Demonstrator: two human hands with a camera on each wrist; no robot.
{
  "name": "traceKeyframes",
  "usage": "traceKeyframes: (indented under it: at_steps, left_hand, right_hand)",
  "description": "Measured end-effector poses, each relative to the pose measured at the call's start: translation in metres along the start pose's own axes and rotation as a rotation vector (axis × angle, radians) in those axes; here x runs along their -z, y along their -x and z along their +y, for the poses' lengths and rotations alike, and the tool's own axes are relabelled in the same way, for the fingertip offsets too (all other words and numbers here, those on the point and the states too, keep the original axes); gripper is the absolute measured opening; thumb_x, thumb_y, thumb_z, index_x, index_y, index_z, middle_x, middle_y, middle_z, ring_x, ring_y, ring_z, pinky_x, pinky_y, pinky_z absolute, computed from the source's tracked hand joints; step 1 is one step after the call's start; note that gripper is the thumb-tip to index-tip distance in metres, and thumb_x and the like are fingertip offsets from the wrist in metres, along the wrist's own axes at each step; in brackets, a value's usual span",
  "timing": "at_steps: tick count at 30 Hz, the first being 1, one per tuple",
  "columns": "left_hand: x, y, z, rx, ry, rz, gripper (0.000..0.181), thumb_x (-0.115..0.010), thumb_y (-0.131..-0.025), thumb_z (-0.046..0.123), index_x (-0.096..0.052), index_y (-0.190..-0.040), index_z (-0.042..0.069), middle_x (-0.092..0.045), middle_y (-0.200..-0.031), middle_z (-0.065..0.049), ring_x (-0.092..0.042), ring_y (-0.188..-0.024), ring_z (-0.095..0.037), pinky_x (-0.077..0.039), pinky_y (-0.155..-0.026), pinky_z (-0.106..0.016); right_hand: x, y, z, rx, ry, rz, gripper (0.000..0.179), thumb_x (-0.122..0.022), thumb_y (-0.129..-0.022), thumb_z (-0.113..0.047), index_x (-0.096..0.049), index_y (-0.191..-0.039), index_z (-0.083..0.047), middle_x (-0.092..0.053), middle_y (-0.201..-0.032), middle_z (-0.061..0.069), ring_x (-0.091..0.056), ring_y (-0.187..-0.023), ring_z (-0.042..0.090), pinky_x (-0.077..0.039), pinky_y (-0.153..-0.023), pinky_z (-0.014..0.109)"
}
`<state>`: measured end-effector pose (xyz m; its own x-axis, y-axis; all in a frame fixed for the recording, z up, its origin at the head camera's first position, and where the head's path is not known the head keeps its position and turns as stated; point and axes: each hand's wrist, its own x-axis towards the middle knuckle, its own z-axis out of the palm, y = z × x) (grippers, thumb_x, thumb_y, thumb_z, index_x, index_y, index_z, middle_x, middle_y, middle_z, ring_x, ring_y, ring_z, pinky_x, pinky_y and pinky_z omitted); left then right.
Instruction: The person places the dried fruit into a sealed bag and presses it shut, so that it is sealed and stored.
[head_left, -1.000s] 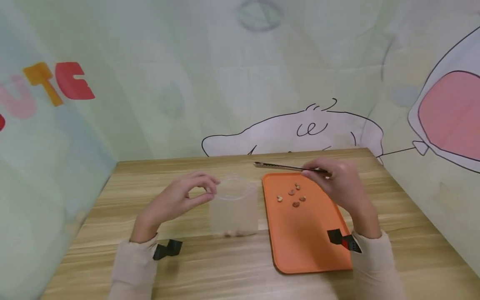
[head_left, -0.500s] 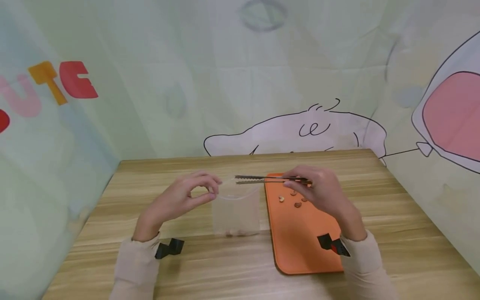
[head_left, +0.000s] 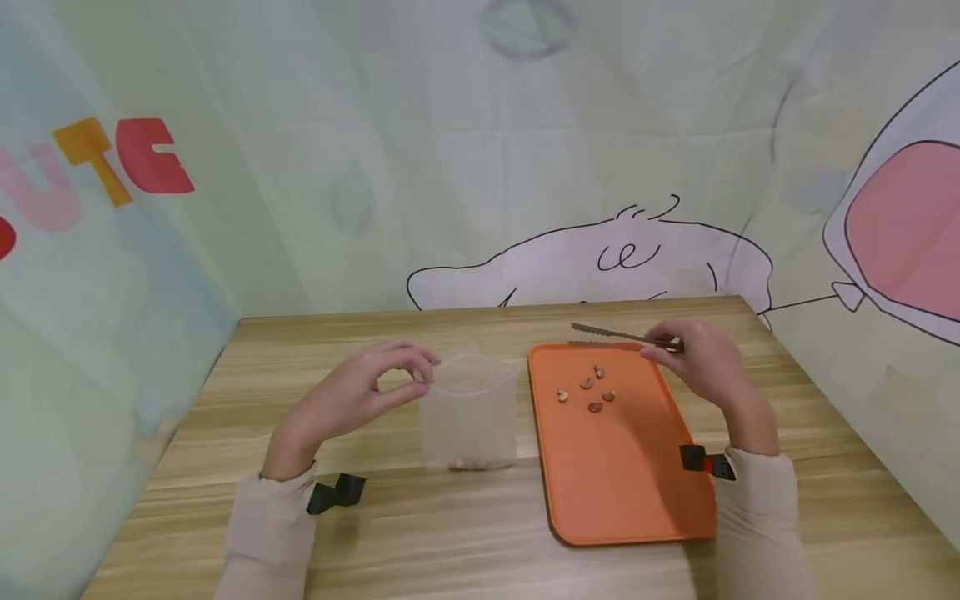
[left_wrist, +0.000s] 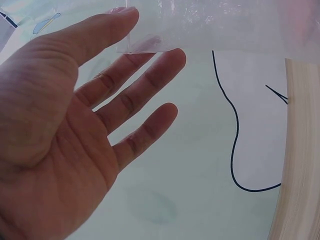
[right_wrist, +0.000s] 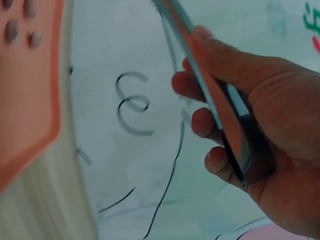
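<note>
My left hand (head_left: 367, 387) pinches the top left corner of a clear plastic bag (head_left: 468, 429) between thumb and fingers. The bag stands upright on the table, mouth open, with several small pale brown pieces at its bottom. In the left wrist view the bag's film (left_wrist: 210, 25) passes between thumb and index finger, other fingers spread. My right hand (head_left: 705, 362) grips metal tongs (head_left: 618, 333) with serrated arms, held over the far edge of an orange tray (head_left: 607, 483). The tongs' arms stand apart, nothing visible between them. Several small brown nuts (head_left: 596, 407) lie on the tray's far half.
The wooden table (head_left: 420, 542) ends at a cloth backdrop (head_left: 337, 208) with cartoon drawings, close behind the tray and bag. The tray lies just right of the bag, its right edge partly behind my right forearm.
The tongs swung left, their tips parting over the bag's mouth, then came back right over the tray's far edge. The left hand keeps its hold with hardly any movement.
</note>
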<state>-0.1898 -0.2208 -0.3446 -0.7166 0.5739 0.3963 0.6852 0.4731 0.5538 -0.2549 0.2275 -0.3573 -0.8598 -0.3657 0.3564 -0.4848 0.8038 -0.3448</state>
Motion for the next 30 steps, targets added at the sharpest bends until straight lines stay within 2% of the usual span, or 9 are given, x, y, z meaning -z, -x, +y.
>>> traceKeyframes:
  at_steps: [3,8,11,14,18,21,25,27,30]
  left_hand:
    - [0.000,0.000,0.000,0.002,0.002,0.000,0.006,-0.068,-0.098,0.023,-0.067,-0.096,0.018,-0.066,-0.122,-0.001,-0.064,-0.098,-0.008,-0.052,-0.080,-0.032]
    - [-0.001,0.001,0.000,0.001,0.003,0.002,0.005,-0.068,-0.097,0.023,-0.067,-0.096,0.018,-0.066,-0.122,-0.002,-0.064,-0.099,-0.009,-0.052,-0.079,-0.032]
    - [-0.001,0.001,0.001,0.002,0.004,0.004,0.005,-0.068,-0.097,0.023,-0.067,-0.096,0.018,-0.066,-0.121,-0.002,-0.064,-0.098,-0.009,-0.052,-0.079,-0.031]
    - [-0.001,0.001,0.000,-0.001,0.005,0.004,0.005,-0.068,-0.097,0.022,-0.067,-0.096,0.017,-0.066,-0.121,-0.003,-0.064,-0.098,-0.009,-0.053,-0.079,-0.032]
    - [-0.001,0.000,-0.001,-0.013,0.003,0.005,0.004,-0.069,-0.097,0.019,-0.067,-0.095,0.016,-0.066,-0.120,-0.004,-0.064,-0.097,-0.009,-0.053,-0.079,-0.032]
    - [-0.001,0.000,-0.002,-0.020,0.000,0.011,0.005,-0.069,-0.096,0.019,-0.067,-0.095,0.015,-0.067,-0.119,-0.004,-0.064,-0.097,-0.009,-0.052,-0.079,-0.032]
    - [-0.001,0.000,-0.001,-0.022,-0.001,0.011,0.004,-0.070,-0.096,0.017,-0.067,-0.095,0.015,-0.067,-0.119,-0.004,-0.064,-0.099,-0.010,-0.052,-0.081,-0.032]
    - [-0.001,0.000,0.000,-0.019,-0.005,0.008,0.004,-0.069,-0.096,0.018,-0.067,-0.096,0.015,-0.067,-0.119,-0.003,-0.064,-0.102,-0.012,-0.052,-0.082,-0.033]
    - [-0.001,-0.001,0.000,-0.015,-0.010,0.004,0.005,-0.069,-0.097,0.020,-0.067,-0.096,0.015,-0.067,-0.119,-0.002,-0.063,-0.108,-0.015,-0.052,-0.084,-0.035]
  right_hand:
    - [-0.001,0.005,0.022,-0.079,0.019,-0.091,0.015,-0.076,-0.091,-0.022,-0.076,-0.096,-0.009,-0.073,-0.089,0.005,-0.067,-0.081,0.025,-0.051,-0.070,0.046]
    - [-0.013,0.011,0.049,-0.147,0.020,-0.221,0.010,-0.077,-0.089,-0.022,-0.076,-0.091,-0.013,-0.071,-0.081,-0.003,-0.061,-0.073,0.016,-0.046,-0.063,0.037]
    - [-0.021,0.012,0.057,-0.166,0.024,-0.251,0.008,-0.076,-0.090,-0.022,-0.076,-0.090,-0.014,-0.069,-0.080,-0.005,-0.056,-0.069,0.013,-0.042,-0.059,0.033]
    - [-0.024,0.011,0.056,-0.168,0.032,-0.232,0.008,-0.075,-0.091,-0.022,-0.076,-0.091,-0.014,-0.068,-0.080,-0.004,-0.054,-0.068,0.014,-0.040,-0.058,0.033]
    - [-0.015,0.008,0.043,-0.129,0.049,-0.156,0.011,-0.074,-0.093,-0.024,-0.076,-0.094,-0.013,-0.069,-0.080,-0.003,-0.057,-0.069,0.014,-0.041,-0.058,0.033]
    - [-0.002,0.006,0.026,-0.064,0.058,-0.038,0.010,-0.074,-0.093,-0.023,-0.076,-0.093,-0.013,-0.069,-0.078,-0.001,-0.055,-0.066,0.013,-0.040,-0.057,0.033]
    - [0.015,0.007,-0.003,0.079,0.060,0.177,0.004,-0.078,-0.088,-0.013,-0.075,-0.091,-0.011,-0.069,-0.075,0.000,-0.053,-0.061,0.011,-0.040,-0.055,0.029]
    - [0.021,0.007,-0.018,0.167,0.059,0.267,0.009,-0.081,-0.084,-0.009,-0.076,-0.091,-0.010,-0.071,-0.077,-0.001,-0.054,-0.060,0.009,-0.040,-0.055,0.025]
    - [0.024,0.006,-0.042,0.298,0.026,0.342,0.017,-0.084,-0.078,-0.004,-0.076,-0.092,-0.010,-0.072,-0.079,-0.002,-0.057,-0.061,0.006,-0.042,-0.057,0.019]
